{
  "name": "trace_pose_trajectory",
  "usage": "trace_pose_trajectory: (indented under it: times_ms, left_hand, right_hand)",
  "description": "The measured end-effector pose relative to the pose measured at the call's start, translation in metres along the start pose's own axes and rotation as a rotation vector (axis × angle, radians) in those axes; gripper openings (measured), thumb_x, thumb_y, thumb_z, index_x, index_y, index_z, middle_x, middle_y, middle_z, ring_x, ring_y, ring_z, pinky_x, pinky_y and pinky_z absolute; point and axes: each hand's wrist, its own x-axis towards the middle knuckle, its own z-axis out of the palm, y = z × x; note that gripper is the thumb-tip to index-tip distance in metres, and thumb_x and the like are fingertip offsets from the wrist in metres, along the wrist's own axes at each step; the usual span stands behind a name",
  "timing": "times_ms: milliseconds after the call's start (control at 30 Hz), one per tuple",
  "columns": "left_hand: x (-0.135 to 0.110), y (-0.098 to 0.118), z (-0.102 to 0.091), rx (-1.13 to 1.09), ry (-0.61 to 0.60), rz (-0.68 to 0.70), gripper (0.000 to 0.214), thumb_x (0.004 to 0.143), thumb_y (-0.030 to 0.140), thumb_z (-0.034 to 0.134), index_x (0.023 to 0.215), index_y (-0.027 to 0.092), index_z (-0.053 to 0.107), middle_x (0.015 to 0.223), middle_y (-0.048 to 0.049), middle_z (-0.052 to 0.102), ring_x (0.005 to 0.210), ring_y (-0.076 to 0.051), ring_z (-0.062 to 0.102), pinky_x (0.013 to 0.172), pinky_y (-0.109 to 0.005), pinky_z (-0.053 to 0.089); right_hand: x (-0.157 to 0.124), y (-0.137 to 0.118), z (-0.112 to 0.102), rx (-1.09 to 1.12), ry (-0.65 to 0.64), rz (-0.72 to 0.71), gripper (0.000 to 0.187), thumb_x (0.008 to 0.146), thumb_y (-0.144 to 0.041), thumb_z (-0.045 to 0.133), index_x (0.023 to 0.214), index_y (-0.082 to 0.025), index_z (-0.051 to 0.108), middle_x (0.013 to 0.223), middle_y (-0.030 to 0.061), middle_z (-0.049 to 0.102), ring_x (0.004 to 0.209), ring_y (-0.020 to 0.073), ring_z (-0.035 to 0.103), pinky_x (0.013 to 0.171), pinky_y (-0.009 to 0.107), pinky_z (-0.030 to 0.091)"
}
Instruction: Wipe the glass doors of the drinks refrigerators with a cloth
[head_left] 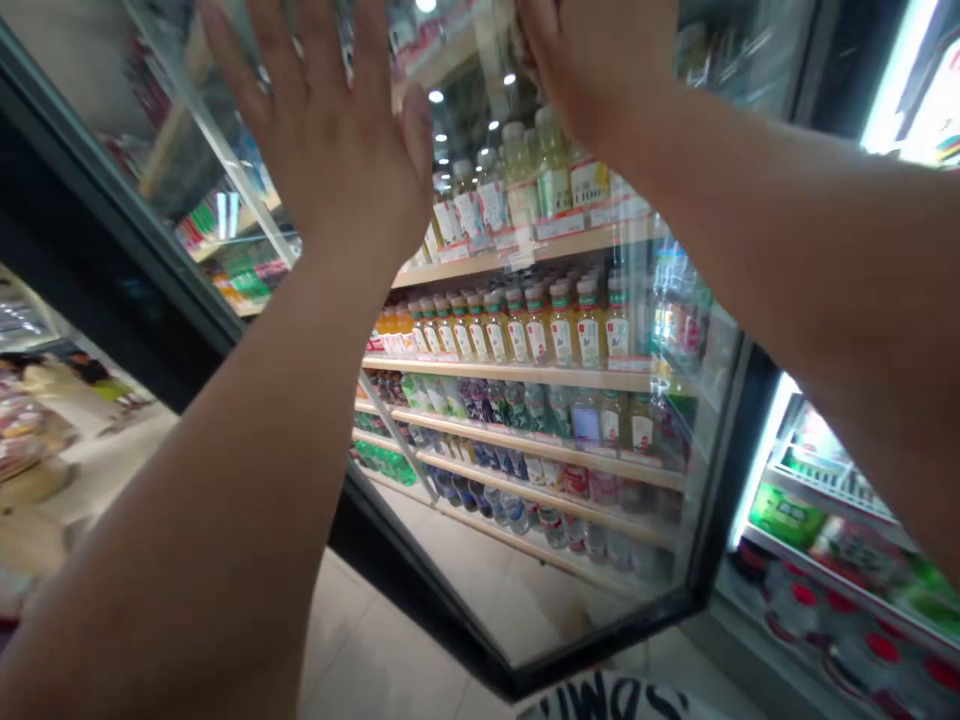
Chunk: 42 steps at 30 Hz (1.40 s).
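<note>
A glass door (570,600) with a black frame stands swung out before me at a slant. My left hand (330,130) is raised to the upper part of its pane, fingers stretched and spread, with nothing in it. The fingertips run out of the top of the picture. Higher on the right, my right hand (592,60) is beside the same pane. Most of its fingers are cut off or hidden, so whether it grips anything does not show. Through the glass, or mirrored in it, appear shelves (525,372) with rows of bottled drinks (536,325).
At the right is a lit cooler with a wire rack (832,480), green packs (787,512) and red-capped containers (802,600). Pale floor tiles (352,620) lie below. Blurred figures and goods are at far left. Lettered white fabric (600,700) shows at the bottom edge.
</note>
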Motion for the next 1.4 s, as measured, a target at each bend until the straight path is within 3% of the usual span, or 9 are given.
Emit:
trace_pose_trajectory:
  times_ms: [133,333,433,533,633,767,967,1200,1400]
  left_hand:
    - [0.000,0.007,-0.006,-0.198,-0.095,-0.075,0.062,0.105,0.052,0.021,0.161,0.033,0.004,0.170,-0.0045,0.002,0.155,-0.028,-0.013,0.125,-0.052,-0.012]
    - [0.002,0.006,0.009,-0.346,0.005,-0.103,0.068,0.098,0.035,0.042,0.160,0.037,0.014,0.169,0.0135,-0.002,0.156,-0.020,-0.011,0.125,-0.046,-0.019]
    - [0.001,0.004,0.011,-0.316,-0.038,-0.099,0.067,0.098,0.040,0.039,0.160,0.034,0.015,0.170,0.0127,-0.003,0.156,-0.022,-0.008,0.126,-0.048,-0.014]
    - [0.001,0.001,0.017,-0.274,-0.027,-0.077,0.062,0.101,0.041,0.027,0.160,0.036,0.010,0.165,0.0211,-0.017,0.153,-0.012,-0.021,0.119,-0.033,-0.029]
    - [0.001,-0.001,0.025,-0.256,-0.007,-0.065,0.066,0.099,0.039,0.030,0.160,0.039,0.006,0.159,0.0262,-0.026,0.150,-0.008,-0.026,0.113,-0.024,-0.033]
    - [0.002,0.001,0.024,-0.346,-0.016,-0.106,0.068,0.096,0.041,0.032,0.161,0.037,0.012,0.162,0.0257,-0.019,0.156,-0.019,-0.013,0.124,-0.041,-0.023]
    - [0.002,0.006,0.010,-0.551,-0.039,-0.140,0.070,0.093,0.051,0.041,0.158,0.031,0.028,0.166,0.0178,0.000,0.157,-0.027,-0.003,0.127,-0.053,-0.011]
    - [-0.002,0.006,0.012,-0.439,0.043,-0.088,0.062,0.099,0.043,0.036,0.158,0.026,0.031,0.169,-0.0005,0.015,0.157,-0.031,0.005,0.127,-0.060,0.000]
    - [-0.007,0.006,0.013,-0.329,0.098,-0.096,0.061,0.102,0.040,0.037,0.159,0.022,0.028,0.167,-0.0054,0.023,0.156,-0.029,0.010,0.128,-0.054,0.009]
  right_hand:
    - [0.009,0.013,0.008,-0.229,0.203,0.101,0.056,0.105,-0.040,0.039,0.153,-0.012,0.036,0.157,0.0077,0.044,0.153,0.0245,0.027,0.126,0.047,0.019]
    - [-0.012,0.022,0.014,-0.291,-0.046,-0.691,0.061,0.096,-0.041,0.047,0.153,-0.023,0.035,0.163,-0.0010,0.034,0.153,0.0259,0.027,0.127,0.056,0.023]
    - [-0.011,0.022,0.019,-0.252,0.126,-0.394,0.053,0.098,-0.038,0.041,0.150,-0.032,0.037,0.162,-0.0043,0.036,0.152,0.0197,0.031,0.129,0.052,0.022]
    - [-0.005,0.026,0.026,-0.218,0.313,0.015,0.053,0.099,-0.031,0.038,0.150,-0.021,0.040,0.162,0.0020,0.037,0.152,0.0262,0.030,0.127,0.057,0.026]
    - [-0.004,0.029,0.029,-0.255,0.222,-0.153,0.059,0.095,-0.029,0.044,0.152,-0.013,0.039,0.162,0.0046,0.036,0.153,0.0322,0.026,0.126,0.058,0.026]
    - [-0.012,0.027,0.026,-0.239,0.074,-0.487,0.056,0.094,-0.037,0.050,0.149,-0.031,0.042,0.161,-0.0057,0.038,0.153,0.0224,0.029,0.129,0.049,0.025]
    - [-0.005,0.037,0.035,-0.113,0.405,-0.101,0.051,0.091,-0.022,0.046,0.142,-0.019,0.048,0.155,0.0063,0.046,0.147,0.0230,0.040,0.127,0.052,0.029]
    - [-0.012,0.032,0.036,-0.050,0.155,-0.460,0.047,0.093,-0.033,0.051,0.140,-0.029,0.053,0.152,0.0030,0.050,0.147,0.0263,0.039,0.125,0.055,0.031]
    - [-0.009,0.039,0.044,-0.006,0.478,-0.202,0.044,0.095,-0.036,0.049,0.138,-0.029,0.056,0.151,0.0071,0.052,0.144,0.0330,0.043,0.121,0.058,0.036]
